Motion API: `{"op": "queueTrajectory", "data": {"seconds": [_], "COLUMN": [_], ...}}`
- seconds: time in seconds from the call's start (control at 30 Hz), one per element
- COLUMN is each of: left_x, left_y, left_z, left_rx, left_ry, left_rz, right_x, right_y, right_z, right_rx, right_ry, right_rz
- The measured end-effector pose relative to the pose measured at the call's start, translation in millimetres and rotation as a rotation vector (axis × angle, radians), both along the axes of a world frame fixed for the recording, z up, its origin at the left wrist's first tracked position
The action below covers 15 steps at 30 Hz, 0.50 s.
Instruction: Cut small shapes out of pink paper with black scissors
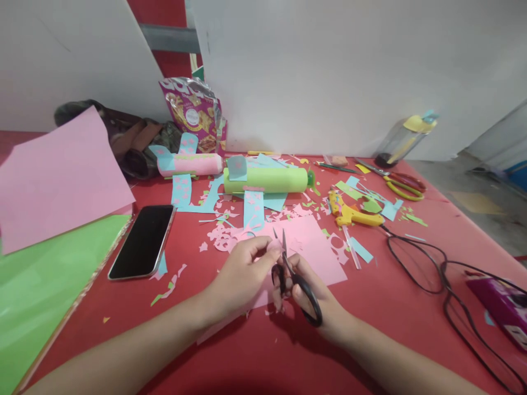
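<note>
My left hand [247,269] pinches a small piece of pink paper [273,247] between thumb and fingers. In my right hand [313,291] is a pair of black-handled scissors [307,299], its blades pointing away from me and slightly apart, close beside the pink piece. Both hands are above a pink paper sheet [317,241] lying on the red table. Just beyond them lies a green paper-wrapped bottle [267,180] with blue wings. A similar pink bottle [193,164] with blue wings rests to its left.
A phone [143,242] and paper sheets [61,181] are at the left. Paper scraps surround the bottles. On the right are a yellow glue gun [354,214] with a black cord [447,274], pliers [405,184] and a purple power strip [500,307]. A snack bag [193,112] stands by the wall.
</note>
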<state>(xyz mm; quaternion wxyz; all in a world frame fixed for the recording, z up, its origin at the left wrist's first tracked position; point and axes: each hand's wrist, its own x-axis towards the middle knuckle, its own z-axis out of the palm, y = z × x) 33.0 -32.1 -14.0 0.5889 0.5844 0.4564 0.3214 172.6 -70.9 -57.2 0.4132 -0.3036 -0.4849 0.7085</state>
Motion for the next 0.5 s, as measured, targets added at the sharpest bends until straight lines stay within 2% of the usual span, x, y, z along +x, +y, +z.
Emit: {"op": "queueTrajectory", "data": {"seconds": [0.3,0.5], "left_x": [3.6,3.7], "left_y": [-2.7,-2.9], "left_z": [-2.8,-3.7], "left_rx": [0.018,-0.029], "left_ry": [-0.02,-0.078], "left_rz": [0.029,0.039], "right_x": [-2.0,-2.3], "right_y": [-0.6,-1.4], "right_z": [2.7,3.9], "right_rx": [-0.028,-0.025], "right_ry": [-0.048,-0.051], "right_rz": [-0.014,-0.011]}}
